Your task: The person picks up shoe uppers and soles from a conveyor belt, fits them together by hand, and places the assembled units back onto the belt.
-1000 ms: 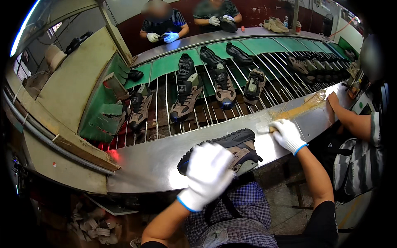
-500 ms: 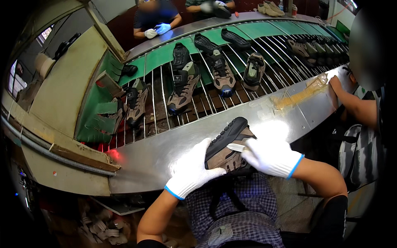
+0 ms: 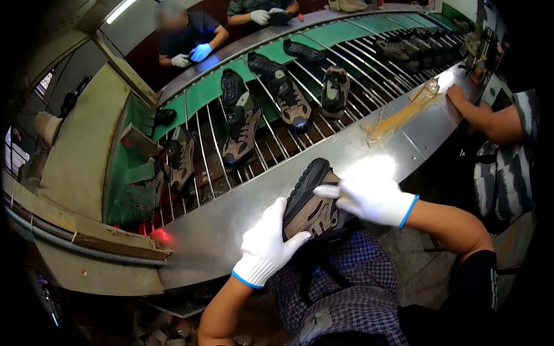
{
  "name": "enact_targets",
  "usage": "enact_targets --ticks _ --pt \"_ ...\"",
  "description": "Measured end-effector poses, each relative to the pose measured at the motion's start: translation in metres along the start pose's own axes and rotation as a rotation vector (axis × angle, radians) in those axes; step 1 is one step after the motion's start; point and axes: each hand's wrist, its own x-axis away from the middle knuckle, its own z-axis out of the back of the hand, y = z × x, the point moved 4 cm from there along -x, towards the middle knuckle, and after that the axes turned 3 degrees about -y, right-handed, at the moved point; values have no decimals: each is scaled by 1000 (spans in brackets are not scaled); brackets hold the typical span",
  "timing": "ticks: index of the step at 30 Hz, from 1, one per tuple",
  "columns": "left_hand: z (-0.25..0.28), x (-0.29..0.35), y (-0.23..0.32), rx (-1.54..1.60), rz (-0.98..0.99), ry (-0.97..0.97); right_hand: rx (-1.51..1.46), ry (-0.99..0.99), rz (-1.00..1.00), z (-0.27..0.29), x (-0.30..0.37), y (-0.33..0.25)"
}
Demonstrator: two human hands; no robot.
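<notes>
Both my hands wear white knit gloves with blue cuffs. A brown shoe with a black sole (image 3: pixel 309 202) rests tilted on its side at the near edge of the steel ledge (image 3: pixel 231 230). My left hand (image 3: pixel 266 245) grips the shoe from below and the left. My right hand (image 3: pixel 369 195) presses on its sole side from the right, index finger stretched across it.
Several more shoes (image 3: pixel 242 130) ride the green rod conveyor (image 3: pixel 202 167) beyond the ledge. A streak of yellow glue (image 3: pixel 398 118) marks the ledge at right, near a co-worker's bare arm (image 3: pixel 485 118). Two gloved people (image 3: pixel 193 37) work across the belt.
My right hand left the glue streak on the ledge and came back onto the shoe. The shoe was tipped up onto its side and pulled closer to me.
</notes>
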Motion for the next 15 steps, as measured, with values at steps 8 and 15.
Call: enact_targets --ticks 8,15 --pt "-2 6 2 10 -169 117 -1268 -45 -455 -87 27 33" --pt "17 21 -33 247 13 208 -1262 147 -292 -28 15 -17"
